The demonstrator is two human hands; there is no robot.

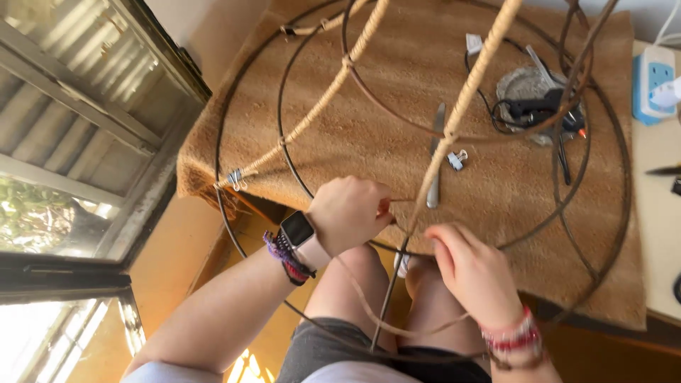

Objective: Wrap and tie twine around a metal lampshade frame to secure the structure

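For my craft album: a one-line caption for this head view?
Both hands, left and right, wind cord around a wire frame.

Dark round wire frame (280, 106) of concentric rings and spokes, tilted over the lap; two spokes wrapped in tan cord (464, 99); loose cord end trails down between the knees; wrapping stops at the spoke's lower part.

Glue gun (543, 110), knife (435, 152), binder clip (457, 159) on mat (397, 99); power strip (652, 81) right.
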